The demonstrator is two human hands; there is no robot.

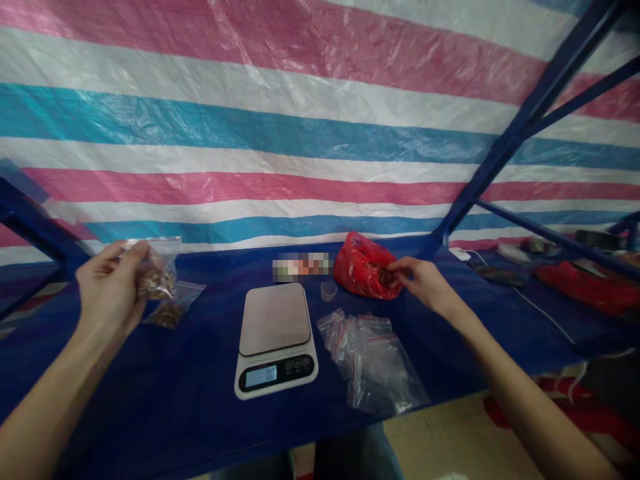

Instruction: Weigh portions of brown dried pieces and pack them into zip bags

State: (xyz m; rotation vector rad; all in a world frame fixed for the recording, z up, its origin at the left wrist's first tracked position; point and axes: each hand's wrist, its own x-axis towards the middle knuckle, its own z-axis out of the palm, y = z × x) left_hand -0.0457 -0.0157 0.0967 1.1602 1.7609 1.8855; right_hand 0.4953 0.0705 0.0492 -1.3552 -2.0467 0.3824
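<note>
My left hand (113,283) pinches a small clear zip bag (159,277) with brown dried bits inside, held up at the left. Just below it, a second filled zip bag (170,313) lies on the blue surface (200,413). At the mouth of a red plastic bag (355,267), my right hand (420,280) has its fingertips together by the dark brown contents (384,276); whether they grip any of it is too small to tell. Between my hands stands a white digital scale (276,340) with a bare plate, its display reading 0.0.
Flat clear zip bags (380,363) are piled right of the scale. A small clear cup (329,291) sits behind it, near a blurred-out packet (303,267). Blue metal posts (463,193) flank the surface, with striped sheeting (280,147) behind. Another red bag (583,283) lies far right.
</note>
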